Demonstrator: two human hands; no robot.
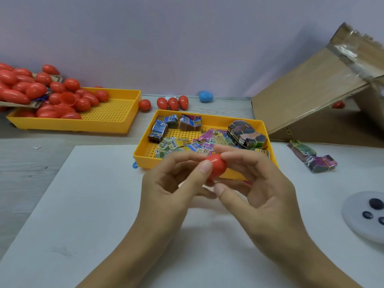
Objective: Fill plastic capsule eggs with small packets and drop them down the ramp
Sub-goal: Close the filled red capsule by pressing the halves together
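Both hands hold one red capsule egg above the white sheet, just in front of the packet tray. My left hand pinches its left side with thumb and fingers. My right hand grips its right side, thumb underneath, fingers over the top. The yellow tray behind the hands holds loose colourful packets and banded bundles of them. A cardboard ramp slopes up at the right.
A second yellow tray at the left holds a heap of red eggs. Three red eggs and a blue one lie by the wall. Packet bundles lie at the right, near a white disc.
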